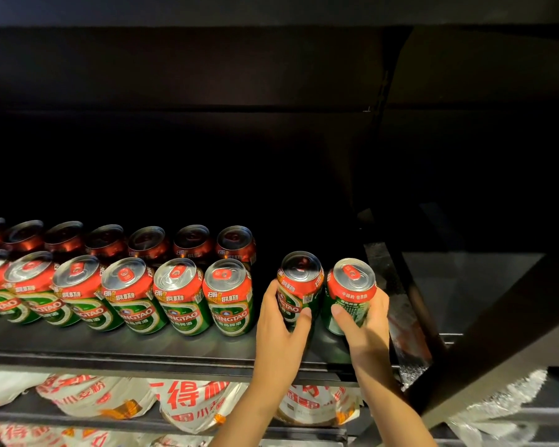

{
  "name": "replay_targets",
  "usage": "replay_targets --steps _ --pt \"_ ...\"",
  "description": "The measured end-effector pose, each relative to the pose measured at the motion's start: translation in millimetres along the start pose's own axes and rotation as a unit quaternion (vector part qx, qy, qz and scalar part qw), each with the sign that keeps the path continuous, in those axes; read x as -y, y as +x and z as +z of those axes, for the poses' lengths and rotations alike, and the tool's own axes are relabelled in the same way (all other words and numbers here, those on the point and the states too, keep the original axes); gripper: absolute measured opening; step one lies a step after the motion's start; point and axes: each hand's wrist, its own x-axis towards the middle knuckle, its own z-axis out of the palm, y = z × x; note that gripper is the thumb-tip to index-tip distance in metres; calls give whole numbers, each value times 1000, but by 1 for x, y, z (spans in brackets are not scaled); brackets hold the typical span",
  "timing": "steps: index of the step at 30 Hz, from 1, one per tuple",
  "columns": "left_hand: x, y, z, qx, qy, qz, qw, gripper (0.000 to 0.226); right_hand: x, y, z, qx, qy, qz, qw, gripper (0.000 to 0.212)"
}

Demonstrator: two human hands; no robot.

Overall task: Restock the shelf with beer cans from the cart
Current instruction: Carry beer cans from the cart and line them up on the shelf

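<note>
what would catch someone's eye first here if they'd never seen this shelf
Two bare hands at the right end of the dark metal shelf, each gripping an upright green-and-red beer can: left hand on the left can, right hand on the right can. Left of them run two rows of matching cans; white printed bags lie below.

Front-row cans (229,298) on the shelf say "TSINGTAO" across a red band, letters partly cut off on most. Red Chinese characters on the white bags (191,404) below, too cropped to read properly.
</note>
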Motion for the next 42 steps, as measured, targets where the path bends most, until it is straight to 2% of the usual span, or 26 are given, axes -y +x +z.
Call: replay_targets --steps 4,9,15,18,23,29,32,34,42 --pt "-1 0 1 -8 0 1 1000 62 -2 1 1 -4 43 9 999 77" --pt "-1 0 2 -12 8 8 1000 68 0 2 2 -12 56 8 998 75" --pt "-4 1 2 -29 18 31 999 63 -3 0 0 14 33 5 999 73" --pt "-4 1 2 -33 17 32 999 65 -4 -1 1 2 8 4 1000 67" --pt "1 1 3 -36 -6 14 999 64 -3 1 2 -16 37 13 999 70" --pt "3 1 3 -30 -7 14 999 60 0 0 1 7 64 7 998 72" --pt "4 0 3 -18 -5 14 1000 60 -1 -2 2 26 65 20 997 80" --pt "4 1 3 -20 -10 12 1000 61 -2 -2 1 23 53 14 998 74" --pt "3 0 3 -60 -23 6 998 59 0 1 4 -3 48 0 999 71"
